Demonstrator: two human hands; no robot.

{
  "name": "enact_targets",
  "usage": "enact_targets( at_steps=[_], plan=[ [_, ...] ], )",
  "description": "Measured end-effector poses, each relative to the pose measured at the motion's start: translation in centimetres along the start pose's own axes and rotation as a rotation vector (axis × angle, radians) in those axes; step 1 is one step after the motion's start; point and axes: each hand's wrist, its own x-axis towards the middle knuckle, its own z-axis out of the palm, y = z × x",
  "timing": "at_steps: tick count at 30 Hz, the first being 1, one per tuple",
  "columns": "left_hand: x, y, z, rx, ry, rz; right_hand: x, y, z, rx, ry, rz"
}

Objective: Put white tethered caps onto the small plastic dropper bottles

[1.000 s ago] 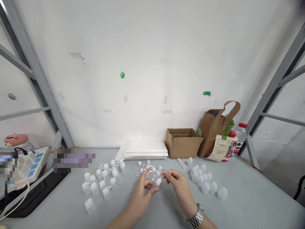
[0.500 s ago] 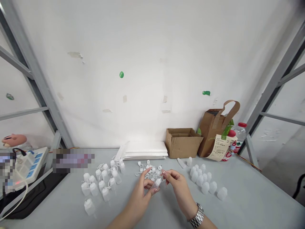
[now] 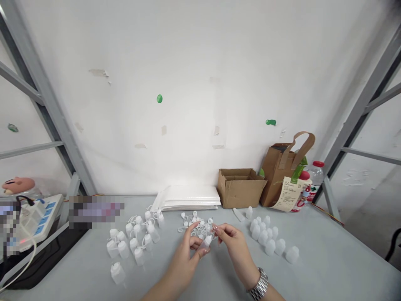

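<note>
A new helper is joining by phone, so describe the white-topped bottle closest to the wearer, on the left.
Find the flat white stack against the wall, then come forward and left to the cluster of white-topped bottles. The one you want is the squat, translucent bottle in front; unlike its bunched neighbours, it stands alone.

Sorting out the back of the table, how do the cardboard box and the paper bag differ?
The box is low, without handles; the bag is taller, with a looped handle. A printed slip hangs on the bag; the box shows none. Both are brown.
</note>
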Motion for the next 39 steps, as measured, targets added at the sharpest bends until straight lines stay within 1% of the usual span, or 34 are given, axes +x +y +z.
enact_targets(
  at_steps=[8,17,28,35,39],
  plan=[
    [0.06,-0.18,-0.11,0.026,0.001,0.015,0.07,0.36,0.08,-0.032,0.005,-0.054],
    [-0.01,-0.12,-0.01,0.030,0.001,0.011,-0.12,0.26,0.06,0.027,0.030,-0.011],
    [-0.11,0.10,0.01,0.028,0.006,0.009,-0.35,0.12,0.27,0.057,0.013,0.011],
    [-0.01,-0.12,-0.11,0.045,-0.017,0.021,-0.17,0.22,0.28,0.067,-0.016,0.004],
    [0.00,-0.47,-0.22,0.037,-0.048,0.023,0.04,0.49,0.26,-0.002,-0.003,-0.031]
  ],
)
